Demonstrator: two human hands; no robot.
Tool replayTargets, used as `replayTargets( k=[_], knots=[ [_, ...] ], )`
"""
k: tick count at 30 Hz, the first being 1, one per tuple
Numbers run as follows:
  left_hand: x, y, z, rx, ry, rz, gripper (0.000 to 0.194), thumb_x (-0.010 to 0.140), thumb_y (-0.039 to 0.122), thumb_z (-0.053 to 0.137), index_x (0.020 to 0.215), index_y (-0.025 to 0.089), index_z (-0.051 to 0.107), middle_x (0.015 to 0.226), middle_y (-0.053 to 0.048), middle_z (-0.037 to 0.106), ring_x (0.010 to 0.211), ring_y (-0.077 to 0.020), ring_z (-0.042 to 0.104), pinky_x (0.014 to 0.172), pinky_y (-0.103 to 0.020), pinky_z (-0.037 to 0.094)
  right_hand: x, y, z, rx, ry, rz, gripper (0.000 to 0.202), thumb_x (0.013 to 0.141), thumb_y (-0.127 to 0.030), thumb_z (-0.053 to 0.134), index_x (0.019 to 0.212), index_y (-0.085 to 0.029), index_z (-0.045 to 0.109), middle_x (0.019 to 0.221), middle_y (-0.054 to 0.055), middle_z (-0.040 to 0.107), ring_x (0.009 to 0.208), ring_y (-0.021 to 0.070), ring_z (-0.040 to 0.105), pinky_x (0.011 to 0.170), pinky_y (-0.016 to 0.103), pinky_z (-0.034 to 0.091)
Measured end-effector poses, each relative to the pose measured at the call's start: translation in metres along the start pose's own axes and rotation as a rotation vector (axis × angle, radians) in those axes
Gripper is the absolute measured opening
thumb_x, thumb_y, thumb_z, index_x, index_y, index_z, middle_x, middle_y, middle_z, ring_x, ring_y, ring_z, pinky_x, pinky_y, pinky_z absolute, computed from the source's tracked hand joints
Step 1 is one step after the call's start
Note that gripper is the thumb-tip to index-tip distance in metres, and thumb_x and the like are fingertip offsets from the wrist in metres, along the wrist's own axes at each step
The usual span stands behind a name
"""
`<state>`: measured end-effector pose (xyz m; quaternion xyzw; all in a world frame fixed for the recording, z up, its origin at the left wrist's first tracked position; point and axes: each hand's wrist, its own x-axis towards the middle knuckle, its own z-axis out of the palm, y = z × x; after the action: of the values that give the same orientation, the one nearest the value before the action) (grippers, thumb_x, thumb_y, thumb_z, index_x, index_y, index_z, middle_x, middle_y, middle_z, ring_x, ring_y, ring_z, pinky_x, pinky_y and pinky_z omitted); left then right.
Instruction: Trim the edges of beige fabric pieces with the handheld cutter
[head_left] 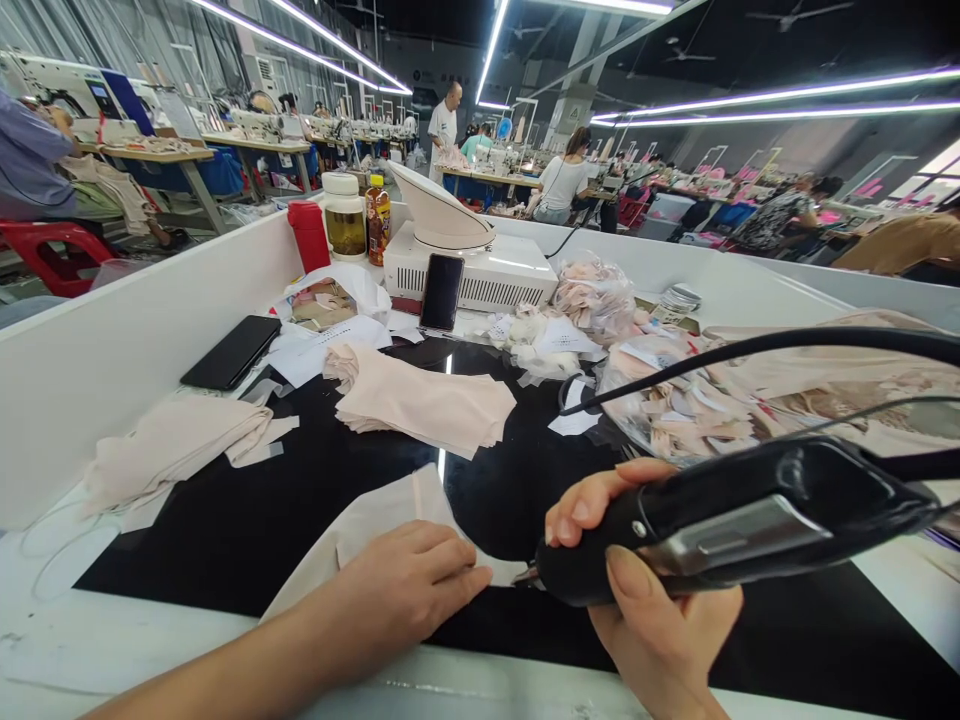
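Note:
My right hand (pixel 660 600) is wrapped round a black corded hand tool (pixel 750 515) with a silver lever on its side and a small metal tip. Its exact kind I cannot make out. The tip meets the narrow end of a pale beige fabric piece (pixel 375 520). Close to that end, my left hand (pixel 412 585) presses the fabric onto the black work surface (pixel 300 520), fingers together; part of the cloth is hidden under it. Behind it lies a stack of beige fabric pieces (pixel 424 395). Another beige pile (pixel 176 450) rests at the left.
A white machine box (pixel 472 265), a phone (pixel 442 292), a jar (pixel 344 215) and a red container (pixel 308 236) stand at the back. Bagged fabric pieces (pixel 675 400) crowd the right. The tool's black cable (pixel 787 345) arches over them. White walls (pixel 112 360) edge the table.

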<state>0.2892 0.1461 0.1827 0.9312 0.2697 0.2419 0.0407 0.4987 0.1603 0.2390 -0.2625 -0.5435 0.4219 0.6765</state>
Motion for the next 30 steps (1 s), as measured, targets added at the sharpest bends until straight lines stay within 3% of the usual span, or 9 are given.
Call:
replayTargets(
  k=[5, 9, 13, 17, 20, 22, 25, 27, 30],
  knots=[
    [-0.008, -0.017, -0.018, 0.006, -0.001, -0.043, 0.023, 0.110, 0.014, 0.047, 0.125, 0.014, 0.064, 0.122, -0.009, 0.071, 0.116, -0.0202, 0.067, 0.100, -0.034, 0.056, 0.014, 0.011, -0.014, -0.045, 0.044, -0.005, 0.033, 0.091, -0.031, 0.079, 0.120, -0.029, 0.064, 0.088, -0.001, 0.065, 0.072, 0.0156, 0.064, 0.066, 0.032, 0.058],
    [-0.019, -0.028, -0.022, 0.073, -0.029, -0.054, 0.026, 0.105, 0.006, 0.049, 0.122, 0.015, 0.066, 0.122, -0.008, 0.071, 0.114, -0.0206, 0.067, 0.101, -0.035, 0.057, 0.032, 0.021, -0.022, -0.080, 0.133, -0.022, 0.032, 0.088, -0.030, 0.080, 0.116, -0.029, 0.064, 0.087, -0.002, 0.066, 0.070, 0.0150, 0.064, 0.067, 0.033, 0.057],
    [-0.022, -0.014, -0.017, -0.026, -0.072, -0.172, 0.027, 0.101, 0.004, 0.054, 0.118, 0.019, 0.068, 0.116, -0.006, 0.071, 0.104, -0.0187, 0.066, 0.095, -0.030, 0.058, 0.041, 0.021, -0.019, -0.068, 0.195, -0.030, 0.032, 0.086, -0.029, 0.080, 0.113, -0.028, 0.064, 0.085, -0.003, 0.066, 0.069, 0.0153, 0.063, 0.067, 0.033, 0.056],
    [-0.018, 0.005, -0.014, -0.210, -0.073, -0.301, 0.017, 0.102, 0.013, 0.055, 0.103, 0.023, 0.069, 0.105, -0.002, 0.069, 0.081, -0.0134, 0.067, 0.074, -0.024, 0.057, 0.033, 0.018, -0.012, -0.016, 0.139, -0.007, 0.031, 0.089, -0.030, 0.080, 0.115, -0.029, 0.065, 0.086, -0.003, 0.065, 0.070, 0.0152, 0.064, 0.067, 0.033, 0.057],
    [-0.005, 0.003, -0.017, -0.181, -0.089, -0.320, 0.012, 0.102, 0.014, 0.059, 0.099, 0.022, 0.067, 0.099, -0.001, 0.069, 0.073, -0.0138, 0.065, 0.068, -0.026, 0.055, 0.026, 0.019, -0.008, 0.003, 0.109, 0.016, 0.030, 0.090, -0.032, 0.079, 0.116, -0.029, 0.064, 0.087, -0.002, 0.065, 0.070, 0.0154, 0.064, 0.067, 0.033, 0.057],
    [0.010, -0.006, -0.021, -0.117, -0.104, -0.309, 0.006, 0.101, 0.016, 0.067, 0.105, 0.020, 0.066, 0.106, -0.004, 0.070, 0.086, -0.0186, 0.067, 0.077, -0.031, 0.057, 0.023, 0.021, -0.005, 0.021, 0.099, 0.011, 0.032, 0.090, -0.032, 0.080, 0.117, -0.029, 0.063, 0.088, -0.002, 0.065, 0.071, 0.0151, 0.064, 0.067, 0.032, 0.057],
    [0.034, -0.024, -0.025, -0.135, -0.188, -0.189, 0.036, 0.090, 0.026, 0.084, 0.117, 0.017, 0.062, 0.125, -0.007, 0.069, 0.117, -0.0255, 0.065, 0.103, -0.039, 0.054, 0.022, 0.025, -0.001, 0.042, 0.089, 0.004, 0.035, 0.090, -0.031, 0.080, 0.119, -0.029, 0.061, 0.089, -0.002, 0.065, 0.072, 0.0148, 0.064, 0.068, 0.031, 0.057],
    [0.045, -0.035, -0.023, -0.208, -0.239, -0.110, 0.056, 0.084, 0.035, 0.089, 0.128, 0.017, 0.059, 0.134, -0.009, 0.068, 0.137, -0.0291, 0.056, 0.116, -0.043, 0.047, 0.021, 0.027, 0.001, 0.045, 0.086, 0.013, 0.035, 0.090, -0.031, 0.079, 0.119, -0.029, 0.059, 0.090, -0.003, 0.065, 0.071, 0.0148, 0.065, 0.067, 0.031, 0.057],
    [0.050, -0.047, -0.015, -0.258, -0.308, -0.079, 0.065, 0.084, 0.038, 0.089, 0.137, 0.019, 0.056, 0.143, -0.013, 0.064, 0.151, -0.0333, 0.044, 0.122, -0.050, 0.042, 0.020, 0.030, 0.003, 0.049, 0.088, 0.017, 0.038, 0.090, -0.032, 0.079, 0.121, -0.029, 0.058, 0.090, -0.003, 0.065, 0.072, 0.0149, 0.065, 0.068, 0.031, 0.057]
  ],
)
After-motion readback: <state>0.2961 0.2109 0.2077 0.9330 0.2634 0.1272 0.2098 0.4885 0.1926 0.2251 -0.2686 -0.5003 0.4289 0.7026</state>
